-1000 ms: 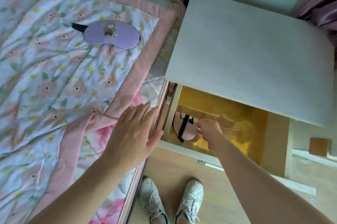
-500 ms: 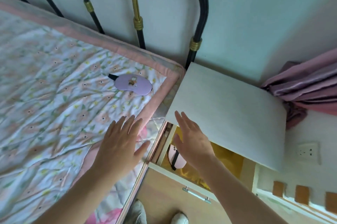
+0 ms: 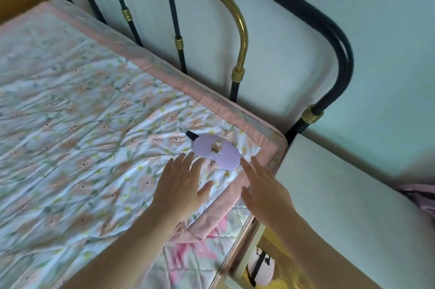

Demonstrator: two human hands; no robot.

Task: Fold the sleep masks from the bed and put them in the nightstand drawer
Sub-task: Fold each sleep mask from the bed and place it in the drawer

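Note:
A lilac sleep mask [image 3: 217, 154] with a small cartoon print and a black strap lies flat on the floral quilt [image 3: 82, 128], near the bed's right corner. My left hand [image 3: 182, 185] hovers open just below and left of it, fingers spread. Reaching over the quilt's pink border, my right hand [image 3: 261, 185] is open too, its fingertips almost at the mask's right end. A folded pink mask [image 3: 261, 265] with a black strap rests in the open nightstand drawer [image 3: 244, 262], at the bottom of the view, partly hidden by my right forearm.
The white nightstand top [image 3: 341, 206] stands right of the bed, overhanging the drawer's yellow interior. A black and brass metal headboard [image 3: 240, 36] runs along the pale wall behind. Pink fabric [image 3: 421, 199] shows at the right edge.
My right hand left the pink mask in the drawer and rose over to the bed. Both hands moved up toward the lilac mask, and my view lifted from the drawer to the bed.

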